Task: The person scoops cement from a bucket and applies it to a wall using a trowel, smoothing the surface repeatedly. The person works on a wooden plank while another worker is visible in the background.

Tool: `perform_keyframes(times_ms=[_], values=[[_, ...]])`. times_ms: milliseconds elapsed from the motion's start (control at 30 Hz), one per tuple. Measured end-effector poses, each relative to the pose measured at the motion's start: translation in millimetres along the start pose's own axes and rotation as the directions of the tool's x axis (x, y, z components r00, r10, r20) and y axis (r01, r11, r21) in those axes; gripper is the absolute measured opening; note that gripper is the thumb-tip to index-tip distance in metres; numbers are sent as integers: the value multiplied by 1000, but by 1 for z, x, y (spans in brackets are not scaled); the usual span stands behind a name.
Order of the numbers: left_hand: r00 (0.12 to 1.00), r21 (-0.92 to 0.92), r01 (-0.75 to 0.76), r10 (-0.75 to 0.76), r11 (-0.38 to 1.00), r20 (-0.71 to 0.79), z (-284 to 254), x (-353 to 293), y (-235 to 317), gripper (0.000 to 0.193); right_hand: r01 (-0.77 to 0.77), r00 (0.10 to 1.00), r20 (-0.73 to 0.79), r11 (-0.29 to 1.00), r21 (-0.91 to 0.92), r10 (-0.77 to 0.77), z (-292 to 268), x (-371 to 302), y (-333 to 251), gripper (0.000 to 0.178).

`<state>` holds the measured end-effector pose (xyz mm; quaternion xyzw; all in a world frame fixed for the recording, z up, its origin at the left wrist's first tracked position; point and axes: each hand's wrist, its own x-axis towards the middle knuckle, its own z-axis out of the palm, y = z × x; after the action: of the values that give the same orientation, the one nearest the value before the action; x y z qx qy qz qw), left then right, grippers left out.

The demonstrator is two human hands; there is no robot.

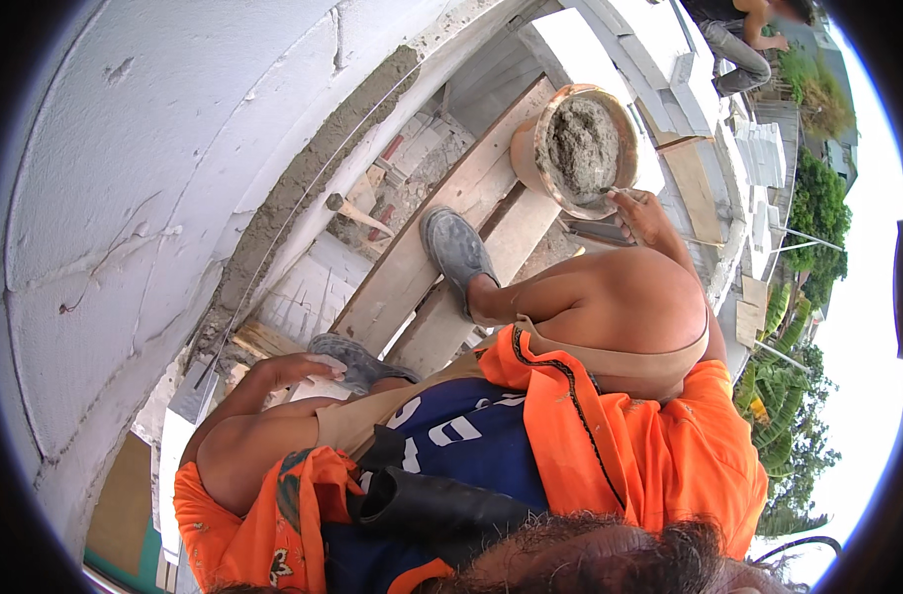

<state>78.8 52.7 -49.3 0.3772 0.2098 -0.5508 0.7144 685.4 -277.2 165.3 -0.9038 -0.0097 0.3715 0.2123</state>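
Observation:
A round, tan bucket (526,156) of grey mortar (582,148) stands on wooden planks to the far right. At its near rim is my right hand (641,216), fingers closed on something thin and dark that dips toward the mortar; its kind is unclear. On the left, my left hand (298,368) rests low beside my shoe, with its fingers together at a small pale piece (328,364) that I cannot make out. Along the white block wall (164,158) runs a bed of wet mortar (313,183), with a taut string line (334,153) above it.
Worn planks (441,238) lie under my grey shoes (456,252). Gaps beside them show rubble (427,148) below. White blocks (659,49) are stacked at the far right. Another person (733,49) sits beyond. A short pipe stub (357,215) juts out near the wall.

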Motion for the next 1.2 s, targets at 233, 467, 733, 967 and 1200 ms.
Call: perform_keyframes(times_ms=[233, 467, 733, 967, 1200], values=[[1000, 51, 19, -18, 999, -16, 5, -3, 12, 69, 127, 992, -7, 992, -4, -127, -22, 0, 10, 32], [993, -3, 22, -22, 1000, -113, 14, -15, 5, 74, 319, 888, 392, 936, -151, -240, 27, -3, -115, 32], [958, -82, -60, 35, 995, -285, 38, -24, -18, 82, 703, 659, 715, 528, -476, -233, 175, 79, -222, 53], [926, -235, -138, 41, 962, -376, 88, -41, -29, 84, 843, 150, 555, -187, -504, -818, 275, 164, -210, 50], [916, -197, -130, 42, 972, -400, 99, -41, -32, 85, 778, 109, 526, -257, -574, -844, 292, 167, -204, 42]])
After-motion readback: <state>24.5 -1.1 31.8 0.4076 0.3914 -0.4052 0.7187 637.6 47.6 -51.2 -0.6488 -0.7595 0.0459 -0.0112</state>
